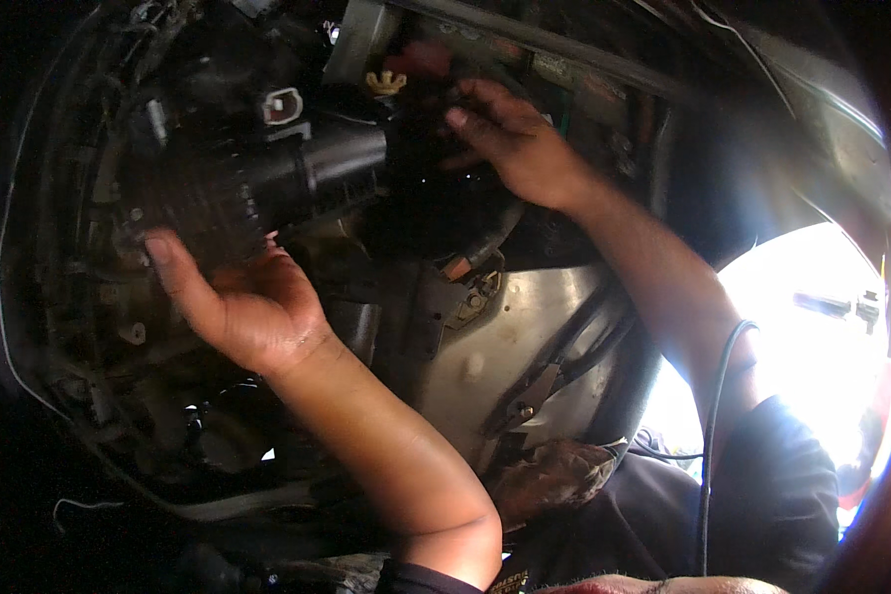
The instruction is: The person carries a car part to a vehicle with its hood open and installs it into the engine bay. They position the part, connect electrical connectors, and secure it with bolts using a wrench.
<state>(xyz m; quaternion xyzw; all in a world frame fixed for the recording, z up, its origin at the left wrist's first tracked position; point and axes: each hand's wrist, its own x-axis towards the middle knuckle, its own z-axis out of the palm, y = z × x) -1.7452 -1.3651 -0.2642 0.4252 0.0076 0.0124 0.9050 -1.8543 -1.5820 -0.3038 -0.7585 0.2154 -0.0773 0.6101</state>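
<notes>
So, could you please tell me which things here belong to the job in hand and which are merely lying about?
Apparently in the job:
black cylindrical part, at the left grip
right grip: contact too dark to tell

Apparently just about:
crumpled brownish item
thin dark cable
pale metal panel, seemingly fixed

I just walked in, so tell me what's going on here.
In a dark mechanical space, the person's left hand, palm up, appears to support a black, pipe-ended part from below. The right hand is to the right of that part, fingers curled; shadow hides whether they hold anything.
</notes>
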